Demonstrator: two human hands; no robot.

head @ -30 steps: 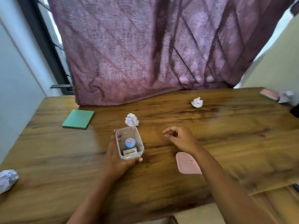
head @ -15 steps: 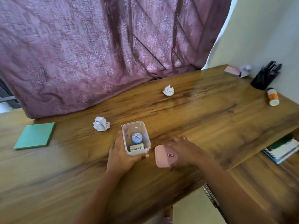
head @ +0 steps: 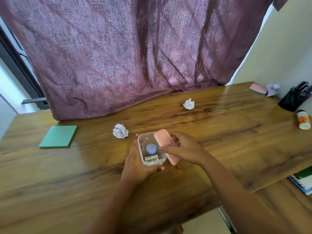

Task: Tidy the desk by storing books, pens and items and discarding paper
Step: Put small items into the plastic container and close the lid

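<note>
Pink lid (head: 164, 142), flat on the table (head: 219, 141) half a second before, was now pinched in the right hand (head: 185, 149) and tilted over the box (head: 145, 141) gripped by the left hand (head: 135, 164), so closing it seemed next.

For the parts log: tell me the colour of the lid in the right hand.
The lid is plain pale pink; the head view shows it.
</note>
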